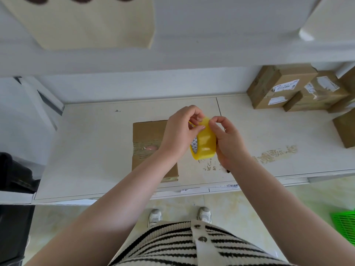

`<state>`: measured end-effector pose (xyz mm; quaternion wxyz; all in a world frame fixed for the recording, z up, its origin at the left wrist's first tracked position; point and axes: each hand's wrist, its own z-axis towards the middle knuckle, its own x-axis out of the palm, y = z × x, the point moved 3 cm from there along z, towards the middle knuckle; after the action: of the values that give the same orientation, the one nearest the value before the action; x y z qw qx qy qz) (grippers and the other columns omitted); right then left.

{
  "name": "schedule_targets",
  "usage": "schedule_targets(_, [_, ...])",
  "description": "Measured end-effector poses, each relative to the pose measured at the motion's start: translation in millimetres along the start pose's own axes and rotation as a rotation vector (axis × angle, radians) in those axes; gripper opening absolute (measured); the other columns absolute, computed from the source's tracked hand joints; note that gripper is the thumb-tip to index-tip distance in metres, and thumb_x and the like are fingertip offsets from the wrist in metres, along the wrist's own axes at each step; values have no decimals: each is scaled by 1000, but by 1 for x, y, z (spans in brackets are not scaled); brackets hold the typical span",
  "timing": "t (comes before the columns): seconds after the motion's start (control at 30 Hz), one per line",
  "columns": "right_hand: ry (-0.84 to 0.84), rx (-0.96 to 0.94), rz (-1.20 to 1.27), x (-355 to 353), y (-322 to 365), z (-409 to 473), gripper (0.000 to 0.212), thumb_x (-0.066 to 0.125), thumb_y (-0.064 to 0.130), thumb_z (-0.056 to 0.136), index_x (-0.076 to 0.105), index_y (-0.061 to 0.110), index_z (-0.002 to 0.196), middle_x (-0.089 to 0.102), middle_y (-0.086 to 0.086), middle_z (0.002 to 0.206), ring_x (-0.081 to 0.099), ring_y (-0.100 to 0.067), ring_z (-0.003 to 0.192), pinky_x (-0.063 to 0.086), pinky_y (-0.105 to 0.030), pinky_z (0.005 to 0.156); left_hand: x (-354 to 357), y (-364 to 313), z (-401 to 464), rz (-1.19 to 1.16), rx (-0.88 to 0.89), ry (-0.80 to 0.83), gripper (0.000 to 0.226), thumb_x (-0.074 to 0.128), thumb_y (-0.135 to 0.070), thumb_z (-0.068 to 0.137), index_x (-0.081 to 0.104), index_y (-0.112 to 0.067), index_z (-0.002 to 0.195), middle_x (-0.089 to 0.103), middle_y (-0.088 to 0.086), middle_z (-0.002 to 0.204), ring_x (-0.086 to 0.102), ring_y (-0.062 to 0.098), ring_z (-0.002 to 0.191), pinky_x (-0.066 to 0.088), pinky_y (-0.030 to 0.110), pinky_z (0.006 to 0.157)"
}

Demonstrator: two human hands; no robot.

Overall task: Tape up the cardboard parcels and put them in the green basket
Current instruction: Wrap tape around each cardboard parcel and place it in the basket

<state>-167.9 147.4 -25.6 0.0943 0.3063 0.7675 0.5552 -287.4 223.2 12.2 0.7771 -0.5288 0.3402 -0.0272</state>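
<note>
A yellow tape roll (204, 144) is held above the white table (96, 150), between both hands. My left hand (178, 133) grips the roll's left side, thumb and fingers pinching at its top edge. My right hand (228, 139) holds its right side, fingertips picking at the same spot. Behind my left hand a cardboard parcel (148, 143) lies flat on the table with a band of clear tape across it. The green basket (345, 227) shows only as a corner on the floor at the right edge.
Several more cardboard parcels (284, 87) are piled at the table's back right, and one more parcel (345, 129) sits at the right edge. Tape residue (274, 156) marks the table's right part. A dark object (13, 173) stands at the left. My shoes are under the table edge.
</note>
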Motion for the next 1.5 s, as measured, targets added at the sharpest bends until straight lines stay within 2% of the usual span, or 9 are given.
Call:
schedule_targets(0.23, [-9, 40, 73, 1, 6, 3, 12, 59, 17, 97, 59, 20, 85, 64, -15, 90, 60, -33, 84, 47, -53, 79, 8, 5, -3, -34, 54, -62, 31, 75, -1, 82, 63, -11, 109, 50, 2, 120, 60, 5, 82, 46, 12, 72])
schedule_targets(0.37, [-34, 67, 58, 3, 8, 6, 14, 60, 18, 96, 60, 21, 83, 62, -17, 97, 59, -34, 88, 49, -60, 85, 9, 4, -1, -93, 37, -69, 70, 71, 0, 86, 38, -39, 134, 38, -3, 133, 59, 4, 86, 50, 15, 74])
schedule_targets(0.53, [-28, 67, 47, 6, 10, 9, 13, 58, 19, 97, 59, 20, 85, 65, -11, 86, 61, -29, 74, 48, -46, 72, 5, 7, 4, 75, 84, -24, 30, 71, -4, 88, 61, -26, 106, 31, 0, 143, 58, 1, 89, 48, 13, 75])
schedule_targets(0.83, [-1, -3, -39, 10, 10, 9, 16, 62, 16, 95, 60, 20, 80, 64, -17, 89, 56, -30, 81, 43, -42, 72, 4, 20, 10, -84, -155, -102, 6, 78, -17, 84, 74, -19, 79, 55, -5, 126, 57, -8, 74, 41, 8, 72])
schedule_targets(1.03, [-85, -128, -277, 11, 7, 15, 11, 62, 23, 94, 58, 27, 84, 69, -4, 86, 57, -22, 78, 42, -38, 72, 9, 22, 14, -66, -233, -155, 8, 77, -25, 85, 74, -20, 80, 57, -12, 120, 52, 10, 111, 42, 28, 90])
schedule_targets(1.13, [-88, -131, -344, 10, 7, 19, 21, 66, 31, 91, 45, 33, 95, 72, 4, 91, 65, -19, 80, 49, -36, 72, 10, 24, 12, -333, -420, -187, 19, 73, -19, 88, 65, -21, 71, 59, -11, 126, 51, 16, 124, 42, 34, 99])
schedule_targets(1.3, [-129, -96, -366, -4, 15, 31, 38, 69, 37, 89, 45, 19, 113, 69, 0, 103, 68, -16, 87, 51, -25, 68, 12, 32, 8, -882, -723, -266, 29, 67, -7, 91, 55, -14, 66, 70, 5, 115, 64, 24, 105, 52, 42, 91])
schedule_targets(1.4, [-50, 157, -449, -9, 2, 36, 48, 60, 50, 92, 54, 17, 127, 66, -2, 115, 65, -18, 101, 55, -38, 84, 9, 34, 7, -1038, -777, -269, 16, 70, -11, 89, 63, -11, 75, 70, 8, 98, 64, 24, 94, 54, 42, 91])
schedule_targets(1.5, [8, 376, -208, -6, -11, 32, 39, 53, 48, 96, 62, 19, 121, 71, -6, 109, 68, -25, 101, 57, -42, 87, 8, 37, 6, -1069, -799, -229, 19, 77, -13, 81, 60, -11, 73, 71, 5, 93, 66, 21, 90, 57, 36, 83])
